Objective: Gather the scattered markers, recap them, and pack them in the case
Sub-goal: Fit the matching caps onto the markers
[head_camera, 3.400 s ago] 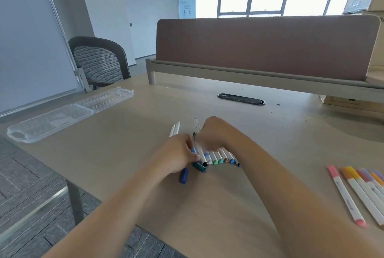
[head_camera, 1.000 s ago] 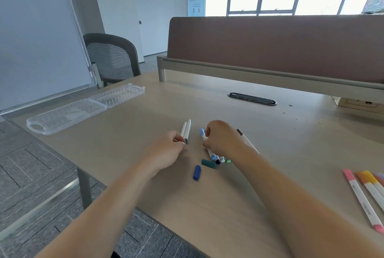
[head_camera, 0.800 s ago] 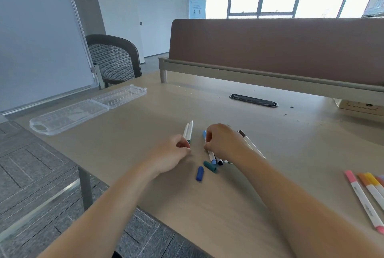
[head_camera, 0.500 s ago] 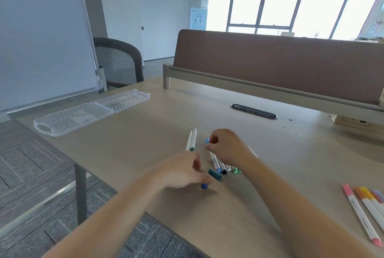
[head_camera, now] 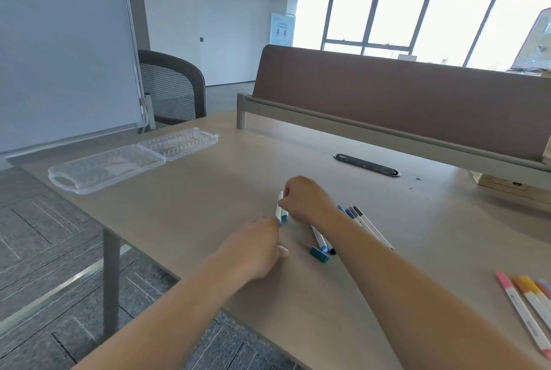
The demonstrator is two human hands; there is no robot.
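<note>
White barrels with coloured ends mark out the markers here. The right hand [head_camera: 307, 199] has its fingers curled, pinching a pair of markers [head_camera: 280, 207] that lie side by side on the surface [head_camera: 208, 205]; one of the two ends in a teal cap. The left hand [head_camera: 256, 247] reaches to their near ends with its fingertips against a blue cap [head_camera: 279, 222]. Whether it grips the cap or only presses it, I cannot tell. A loose teal cap [head_camera: 319, 254] lies just beside a blue-capped marker [head_camera: 319, 241] under the right forearm. Dark-tipped markers [head_camera: 368, 226] fan out beyond that forearm. A pink, orange and yellow set [head_camera: 524, 307] rests at the right edge. The clear plastic case [head_camera: 119, 164] lies open, well apart to the left.
</note>
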